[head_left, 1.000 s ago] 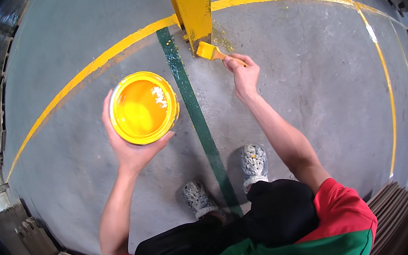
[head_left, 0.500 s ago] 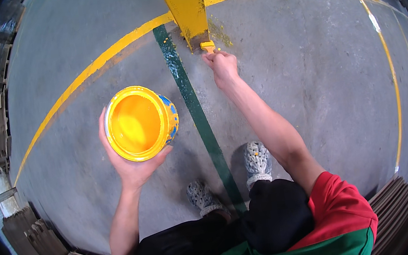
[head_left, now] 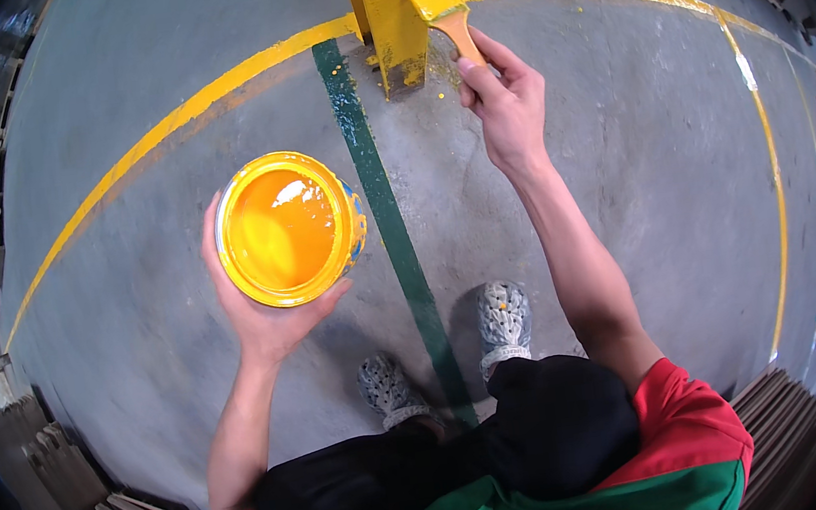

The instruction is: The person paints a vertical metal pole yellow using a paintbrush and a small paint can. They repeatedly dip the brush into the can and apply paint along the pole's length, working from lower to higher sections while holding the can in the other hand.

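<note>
My left hand (head_left: 269, 316) is wrapped round the side of an open paint can (head_left: 356, 226), which holds yellow paint (head_left: 279, 229) and has paint smeared on its rim. Blue patches show on the can's outer wall. In my right hand (head_left: 511, 97) is a paintbrush (head_left: 452, 23), gripped by its wooden handle, its wide bristles coated in yellow. The bristles lie against or right beside the edge of a yellow post (head_left: 397, 24); which of the two I cannot tell. The post's foot is scuffed and dark where it meets the floor.
Yellow lines (head_left: 180, 110) and a worn green stripe (head_left: 383, 197) mark the grey floor (head_left: 661, 176). Yellow paint drops dot the ground by the post. Stacks of brown flat boards (head_left: 70, 465) stand at the left, with more boards (head_left: 785, 424) at the lower right. My shoes (head_left: 504, 320) flank the green stripe.
My right hand has lifted the paintbrush from the post's foot to higher up its right edge. The paint can has shifted slightly right and up in the picture, still in my left hand.
</note>
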`<act>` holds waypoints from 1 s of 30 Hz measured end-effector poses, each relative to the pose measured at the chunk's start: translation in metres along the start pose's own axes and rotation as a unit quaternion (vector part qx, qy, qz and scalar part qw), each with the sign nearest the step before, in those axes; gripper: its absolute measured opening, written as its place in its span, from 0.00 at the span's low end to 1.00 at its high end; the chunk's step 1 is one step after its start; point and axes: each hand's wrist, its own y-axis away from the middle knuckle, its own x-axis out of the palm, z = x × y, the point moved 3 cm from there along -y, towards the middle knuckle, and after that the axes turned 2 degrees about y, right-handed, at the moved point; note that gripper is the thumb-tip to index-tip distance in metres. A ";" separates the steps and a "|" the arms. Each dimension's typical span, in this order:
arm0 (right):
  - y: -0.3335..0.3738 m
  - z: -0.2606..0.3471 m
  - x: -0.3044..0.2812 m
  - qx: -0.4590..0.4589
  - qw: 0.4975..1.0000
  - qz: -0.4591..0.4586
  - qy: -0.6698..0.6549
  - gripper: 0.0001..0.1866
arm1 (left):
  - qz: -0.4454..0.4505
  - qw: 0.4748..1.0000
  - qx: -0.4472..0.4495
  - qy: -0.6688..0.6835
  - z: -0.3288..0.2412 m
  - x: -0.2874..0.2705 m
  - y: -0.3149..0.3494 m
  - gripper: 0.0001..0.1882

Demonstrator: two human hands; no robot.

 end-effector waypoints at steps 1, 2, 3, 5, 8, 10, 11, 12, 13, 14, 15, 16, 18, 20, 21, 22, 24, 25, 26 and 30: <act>0.001 0.003 -0.005 -0.056 0.998 0.024 -0.011 0.23 | 0.003 1.000 0.008 -0.005 -0.001 0.000 0.000 0.67; 0.003 -0.006 -0.008 -0.051 0.998 0.025 -0.003 0.23 | 0.009 1.000 0.016 -0.002 -0.001 0.000 -0.001 0.67; 0.003 -0.025 -0.011 0.029 0.998 -0.002 0.054 0.23 | 0.005 1.000 0.019 -0.004 -0.001 0.000 -0.001 0.67; 0.006 -0.068 -0.018 0.125 0.982 -0.013 0.139 0.23 | 0.003 1.000 0.018 0.007 -0.002 0.001 0.001 0.67; -0.013 -0.121 -0.027 0.225 0.954 -0.032 0.195 0.22 | 0.011 0.999 0.036 0.001 -0.003 0.003 0.002 0.67; -0.030 -0.129 -0.030 0.242 0.926 -0.061 0.285 0.21 | 0.011 0.999 0.031 0.004 -0.004 0.003 0.003 0.67; -0.035 -0.124 -0.025 0.209 0.940 -0.033 0.267 0.21 | 0.012 0.999 0.029 0.004 -0.005 0.002 0.004 0.67; -0.041 -0.114 -0.020 0.189 0.945 -0.030 0.265 0.21 | 0.014 1.000 0.025 0.005 -0.006 0.002 0.004 0.68; -0.045 -0.098 -0.013 0.172 0.945 -0.032 0.276 0.20 | 0.015 1.000 0.022 0.007 -0.006 0.001 0.005 0.68; -0.046 -0.079 -0.006 0.167 0.955 -0.022 0.243 0.21 | 0.015 1.000 0.017 0.011 -0.005 0.001 0.005 0.68; -0.041 -0.056 -0.001 0.130 0.964 -0.017 0.230 0.19 | 0.014 1.000 0.016 0.018 -0.004 0.002 0.005 0.68; -0.031 -0.032 0.002 0.096 0.969 -0.021 0.227 0.18 | 0.012 1.000 0.014 0.025 -0.003 0.002 0.005 0.68; -0.010 0.018 0.012 -0.079 0.976 -0.016 0.202 0.21 | 0.009 1.000 0.012 0.023 -0.001 0.003 0.006 0.68; 0.002 0.057 0.015 -0.221 0.969 0.000 0.109 0.22 | 0.019 1.000 0.013 0.009 -0.001 0.003 0.005 0.68; 0.001 0.062 0.014 -0.204 0.972 -0.028 0.113 0.22 | 0.020 1.000 0.013 0.002 -0.001 0.003 0.004 0.68; -0.001 0.065 0.014 -0.226 0.967 -0.030 0.111 0.22 | 0.023 1.000 0.015 0.001 -0.001 0.004 0.003 0.68; -0.011 0.052 0.011 -0.261 0.955 -0.028 0.139 0.22 | 0.026 0.999 0.020 0.007 -0.003 0.004 0.002 0.68; -0.015 0.034 0.009 -0.203 0.953 -0.050 0.217 0.21 | 0.026 0.999 0.022 0.013 -0.004 0.005 0.002 0.68; -0.017 0.015 0.006 -0.181 0.939 -0.054 0.288 0.21 | 0.029 0.999 0.026 0.024 -0.005 0.006 0.001 0.68; -0.020 -0.047 -0.012 0.022 0.926 -0.049 0.373 0.21 | 0.026 0.999 0.038 0.021 -0.008 0.006 0.001 0.68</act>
